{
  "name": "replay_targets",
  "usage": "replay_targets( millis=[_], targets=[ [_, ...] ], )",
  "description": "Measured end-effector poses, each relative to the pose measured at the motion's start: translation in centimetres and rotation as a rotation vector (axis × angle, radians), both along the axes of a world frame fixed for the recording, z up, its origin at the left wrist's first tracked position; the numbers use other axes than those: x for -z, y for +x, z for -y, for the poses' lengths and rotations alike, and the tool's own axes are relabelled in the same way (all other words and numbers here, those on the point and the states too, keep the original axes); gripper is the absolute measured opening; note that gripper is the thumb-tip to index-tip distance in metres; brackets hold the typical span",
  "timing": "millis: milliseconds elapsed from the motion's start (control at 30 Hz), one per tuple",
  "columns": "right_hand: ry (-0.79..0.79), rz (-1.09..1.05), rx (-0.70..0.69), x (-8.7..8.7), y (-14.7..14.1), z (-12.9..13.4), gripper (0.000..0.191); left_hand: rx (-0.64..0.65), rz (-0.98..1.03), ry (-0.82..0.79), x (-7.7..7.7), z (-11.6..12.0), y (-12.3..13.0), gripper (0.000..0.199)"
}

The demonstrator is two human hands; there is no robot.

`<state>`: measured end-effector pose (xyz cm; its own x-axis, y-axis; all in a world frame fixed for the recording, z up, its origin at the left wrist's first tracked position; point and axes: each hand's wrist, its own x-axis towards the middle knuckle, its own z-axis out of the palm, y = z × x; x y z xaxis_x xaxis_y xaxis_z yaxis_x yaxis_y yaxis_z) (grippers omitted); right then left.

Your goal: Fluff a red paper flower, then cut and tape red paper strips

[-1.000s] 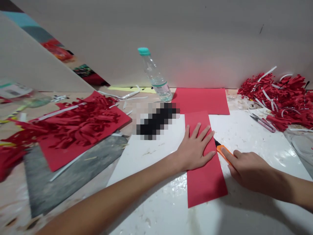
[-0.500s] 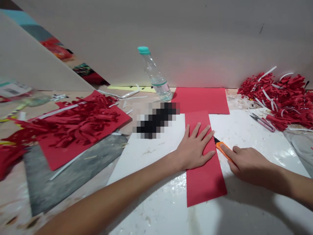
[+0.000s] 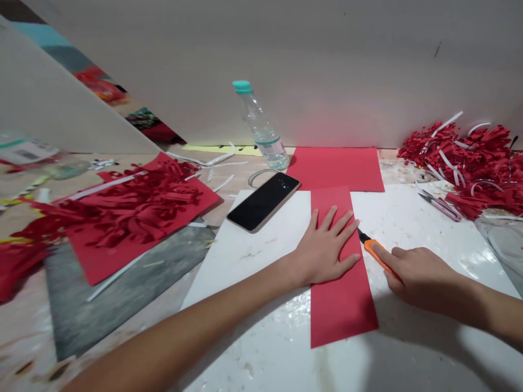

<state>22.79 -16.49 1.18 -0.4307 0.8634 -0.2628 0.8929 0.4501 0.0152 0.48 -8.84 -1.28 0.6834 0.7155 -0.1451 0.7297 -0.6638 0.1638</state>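
Fingers spread, my left hand point(image 3: 324, 253) lies flat on a long red sheet point(image 3: 345, 316) and presses it against the white board point(image 3: 253, 321). My right hand point(image 3: 420, 275) is wrapped round an orange utility knife point(image 3: 378, 255). The knife's dark tip lies by the sheet's right edge, close to my left fingertips; whether it touches the sheet I cannot tell. Beyond the strip's far end lies a wider red sheet point(image 3: 337, 169) against the wall.
A black phone point(image 3: 265, 201) rests on the board's far left corner, with a leaning bottle point(image 3: 267, 139) behind it. Red fringed cuttings point(image 3: 139, 212) lie on a red sheet at left. More red fringe point(image 3: 469, 158) and small scissors point(image 3: 439, 206) are at right.
The knife and my right hand have shifted very slightly right and toward me. The red strip's near end has moved a little. My left hand stays pressed on it.
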Motion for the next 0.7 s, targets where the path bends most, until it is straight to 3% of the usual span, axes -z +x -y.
replay_targets(
  millis=[133, 367, 700],
  targets=[
    [0.017, 0.004, -0.005, 0.3, 0.2, 0.2, 0.06, -0.015, 0.034, 0.042, -0.2, -0.4, -0.1, 0.079],
    [0.073, 0.017, -0.006, 0.8, 0.4, 0.4, 0.058, -0.051, 0.057, 0.045, 1.0, -1.0, -0.1, 0.082],
    [-0.126, 0.019, 0.053, -1.0, -0.1, -0.6, 0.06, -0.045, 0.07, 0.055, 1.2, -0.9, -0.2, 0.082]
  ],
)
